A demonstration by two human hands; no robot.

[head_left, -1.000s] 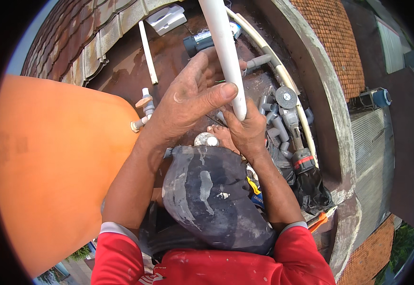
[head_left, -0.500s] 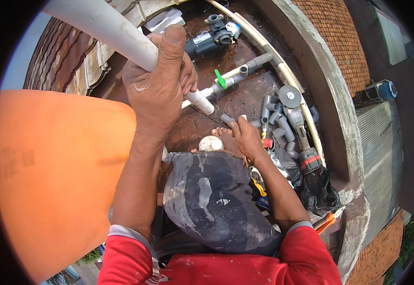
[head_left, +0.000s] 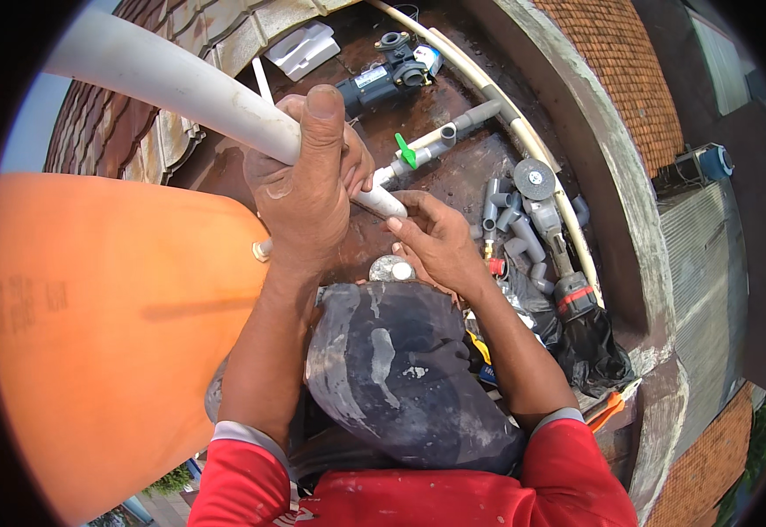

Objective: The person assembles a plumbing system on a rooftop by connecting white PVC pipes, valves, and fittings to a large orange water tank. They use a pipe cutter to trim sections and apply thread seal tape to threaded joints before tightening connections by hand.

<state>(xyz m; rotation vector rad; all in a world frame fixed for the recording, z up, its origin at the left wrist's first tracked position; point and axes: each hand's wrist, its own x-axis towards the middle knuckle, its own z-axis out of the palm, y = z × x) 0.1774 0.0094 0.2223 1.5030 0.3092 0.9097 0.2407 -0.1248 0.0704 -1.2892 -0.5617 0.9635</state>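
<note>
My left hand (head_left: 304, 180) is wrapped round a long white plastic pipe (head_left: 190, 92), which slants from the upper left down toward the middle. The pipe's lower end pokes out below that fist. My right hand (head_left: 440, 241) is at this end, thumb and forefinger curled against its rim; whether a small piece is hidden in the palm I cannot tell. Just below, in front of my dark, paint-stained trousers, stands a small round tin (head_left: 383, 269) with a white cap. Beyond the pipe end lies a grey pipe run with a green-handled valve (head_left: 407, 151).
Several grey pipe fittings (head_left: 523, 237) lie at right beside an angle grinder (head_left: 559, 250). Farther back are a dark pump (head_left: 383, 83) and white foam packing (head_left: 304, 50). A large orange tank (head_left: 119, 325) fills the left. A low concrete wall (head_left: 607, 132) curves along the right.
My right hand has moved up and left to the pipe's lower end. My left hand and the pipe have shifted slightly right and down.
</note>
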